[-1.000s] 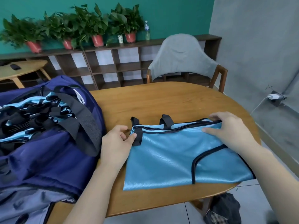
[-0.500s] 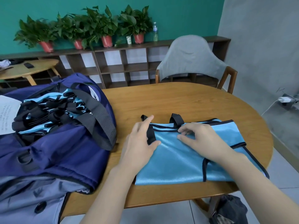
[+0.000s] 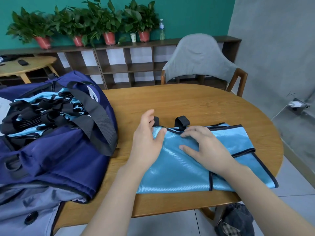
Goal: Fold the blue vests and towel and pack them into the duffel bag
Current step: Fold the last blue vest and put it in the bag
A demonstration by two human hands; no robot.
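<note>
Hands flatten the shiny light-blue vest with black trim (image 3: 196, 160) on the oval wooden table (image 3: 187, 103) — left hand (image 3: 146, 143) and right hand (image 3: 208, 147) both loose-fingered, gripping nothing — likely steadying its fold beside the open navy duffel bag (image 3: 56, 150).

1. Left hand (image 3: 146, 143): bare; no glove, ring or watch visible.
2. Right hand (image 3: 207, 149): bare; no glove, ring or wrist strap visible.
3. Forearms: both uncovered along the full visible length; no sleeve edge enters the head view.
4. Fingers (image 3: 188, 148): nails short, unpainted.
</note>
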